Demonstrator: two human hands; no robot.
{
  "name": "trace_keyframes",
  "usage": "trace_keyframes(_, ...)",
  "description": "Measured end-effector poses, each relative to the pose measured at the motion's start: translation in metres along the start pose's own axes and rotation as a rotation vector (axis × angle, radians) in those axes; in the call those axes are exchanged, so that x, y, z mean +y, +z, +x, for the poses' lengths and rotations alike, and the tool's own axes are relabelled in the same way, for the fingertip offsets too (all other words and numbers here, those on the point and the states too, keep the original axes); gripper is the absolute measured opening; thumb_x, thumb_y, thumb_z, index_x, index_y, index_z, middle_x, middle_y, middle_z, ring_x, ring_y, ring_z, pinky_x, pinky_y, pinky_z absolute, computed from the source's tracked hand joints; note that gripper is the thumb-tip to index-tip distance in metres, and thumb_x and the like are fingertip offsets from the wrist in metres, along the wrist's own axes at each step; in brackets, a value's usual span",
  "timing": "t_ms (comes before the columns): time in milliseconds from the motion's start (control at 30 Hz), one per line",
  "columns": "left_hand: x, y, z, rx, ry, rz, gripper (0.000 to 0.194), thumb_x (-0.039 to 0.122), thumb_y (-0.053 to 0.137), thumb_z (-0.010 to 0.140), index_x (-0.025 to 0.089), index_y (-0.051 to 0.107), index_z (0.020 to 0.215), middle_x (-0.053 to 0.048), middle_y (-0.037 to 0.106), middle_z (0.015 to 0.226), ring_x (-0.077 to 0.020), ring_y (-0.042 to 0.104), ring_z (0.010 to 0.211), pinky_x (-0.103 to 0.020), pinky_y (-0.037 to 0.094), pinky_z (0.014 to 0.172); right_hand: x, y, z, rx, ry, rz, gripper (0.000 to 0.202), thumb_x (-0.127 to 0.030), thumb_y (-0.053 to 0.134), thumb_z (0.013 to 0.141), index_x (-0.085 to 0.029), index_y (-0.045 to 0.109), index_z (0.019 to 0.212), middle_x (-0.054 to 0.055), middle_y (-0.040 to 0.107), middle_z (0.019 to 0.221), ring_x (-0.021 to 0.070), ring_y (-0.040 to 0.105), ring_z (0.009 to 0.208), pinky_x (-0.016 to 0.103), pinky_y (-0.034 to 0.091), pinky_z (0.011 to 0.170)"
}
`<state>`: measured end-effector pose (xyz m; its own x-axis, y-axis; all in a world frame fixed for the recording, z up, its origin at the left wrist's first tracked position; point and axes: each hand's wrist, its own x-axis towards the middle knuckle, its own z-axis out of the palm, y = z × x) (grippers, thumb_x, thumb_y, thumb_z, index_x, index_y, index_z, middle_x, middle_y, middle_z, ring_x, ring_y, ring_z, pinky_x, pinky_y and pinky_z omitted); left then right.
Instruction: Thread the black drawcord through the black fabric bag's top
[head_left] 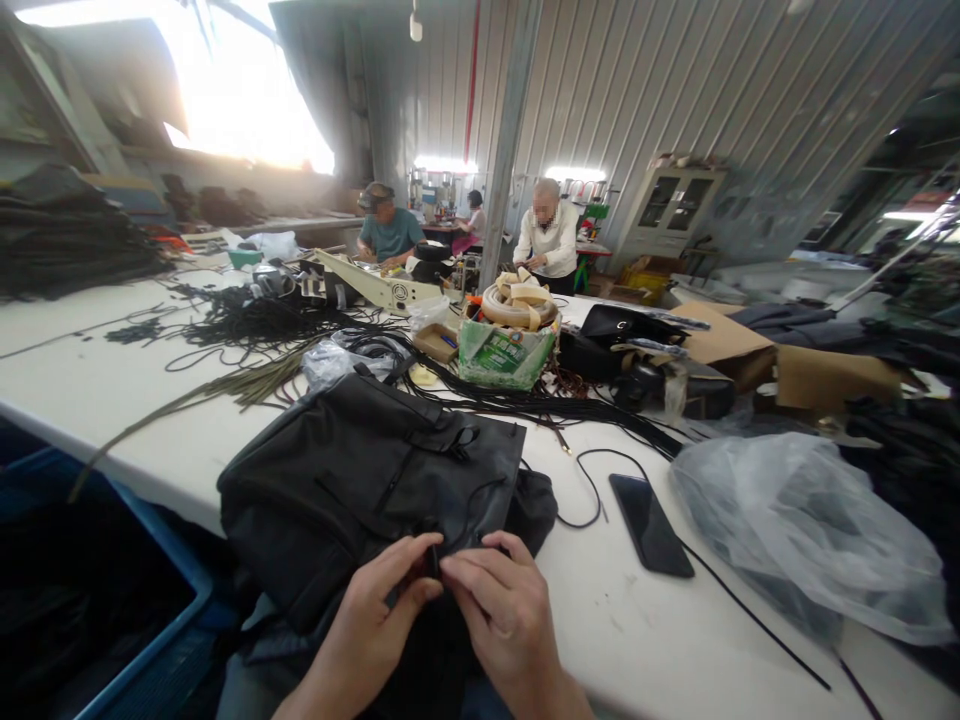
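Note:
A black bag (352, 450) lies on the white table's near edge, hanging partly over it toward my lap. My left hand (382, 610) pinches a small dark piece at the bag's near side, thumb and index finger on either side of it. Close beside it on the right, my right hand (502, 600) has its thumb and fingers pressed together at the same spot. Whatever sits between the right fingertips is too small and dark to make out. A thin black cord curves over the table just right of the bag.
A black phone (649, 525) and a clear plastic bag (810, 520) lie to the right. Bundled black cords, a green box (504, 355) and a cardboard tray (437, 342) sit behind the bag. A blue crate (161, 540) stands at lower left. Several people are farther back.

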<state>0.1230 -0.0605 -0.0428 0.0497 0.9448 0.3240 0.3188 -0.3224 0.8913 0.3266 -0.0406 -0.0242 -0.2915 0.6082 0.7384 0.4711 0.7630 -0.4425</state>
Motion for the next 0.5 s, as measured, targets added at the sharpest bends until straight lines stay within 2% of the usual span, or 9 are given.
trace_keyframes(100, 0.004, -0.004, -0.001, -0.052, -0.15, -0.22, 0.059, 0.04, 0.082, 0.097, 0.028, 0.067, 0.153, -0.002, 0.081, 0.104, -0.0182, 0.079, 0.085, -0.026, 0.066, 0.082, 0.0, 0.002, -0.001, 0.035, 0.043, 0.025, 0.022, -0.008, 0.065, 0.108, -0.025, 0.075, 0.117, 0.002, 0.084, 0.097, 0.0191, 0.076, 0.081, 0.042, 0.054, 0.088)
trace_keyframes(167, 0.008, -0.007, 0.001, -0.075, -0.223, -0.344, 0.057, 0.051, 0.065, 0.108, 0.022, 0.06, 0.156, -0.004, 0.079, 0.099, -0.0163, 0.074, 0.075, -0.027, 0.063, 0.075, 0.0, 0.002, 0.0, 0.042, 0.061, 0.049, 0.021, -0.007, 0.066, 0.108, -0.024, 0.075, 0.116, 0.002, 0.083, 0.098, 0.019, 0.075, 0.082, 0.041, 0.054, 0.086)
trace_keyframes(233, 0.01, -0.01, 0.002, -0.101, -0.267, -0.393, 0.053, 0.057, 0.051, 0.113, 0.017, 0.064, 0.146, -0.005, 0.077, 0.094, -0.0152, 0.07, 0.07, -0.026, 0.058, 0.068, -0.001, 0.003, 0.002, 0.029, 0.062, 0.065, 0.021, -0.007, 0.065, 0.108, -0.024, 0.074, 0.116, 0.002, 0.083, 0.099, 0.019, 0.075, 0.083, 0.041, 0.054, 0.086)
trace_keyframes(300, 0.01, -0.013, 0.003, -0.128, -0.301, -0.395, 0.051, 0.06, 0.061, 0.108, 0.017, 0.069, 0.134, -0.007, 0.076, 0.098, -0.0161, 0.071, 0.076, -0.026, 0.058, 0.07, -0.002, 0.004, 0.002, 0.026, 0.056, 0.071, 0.021, -0.007, 0.065, 0.108, -0.025, 0.074, 0.116, 0.003, 0.082, 0.099, 0.0196, 0.074, 0.083, 0.042, 0.054, 0.085)
trace_keyframes(400, 0.009, -0.016, 0.003, -0.177, -0.345, -0.354, 0.053, 0.062, 0.077, 0.098, 0.019, 0.072, 0.13, -0.008, 0.077, 0.105, -0.0173, 0.071, 0.082, -0.027, 0.059, 0.073, -0.003, 0.005, 0.003, 0.029, 0.042, 0.086, 0.022, -0.009, 0.064, 0.109, -0.026, 0.074, 0.115, 0.003, 0.082, 0.099, 0.0202, 0.073, 0.084, 0.043, 0.055, 0.085)
trace_keyframes(500, 0.008, -0.018, 0.005, -0.173, -0.383, -0.316, 0.058, 0.068, 0.073, 0.098, 0.016, 0.075, 0.125, -0.006, 0.076, 0.085, -0.0171, 0.068, 0.07, -0.026, 0.054, 0.061, -0.003, 0.006, 0.003, 0.006, 0.014, 0.108, 0.023, -0.007, 0.063, 0.109, -0.026, 0.074, 0.115, 0.002, 0.083, 0.1, 0.019, 0.074, 0.085, 0.043, 0.054, 0.089)
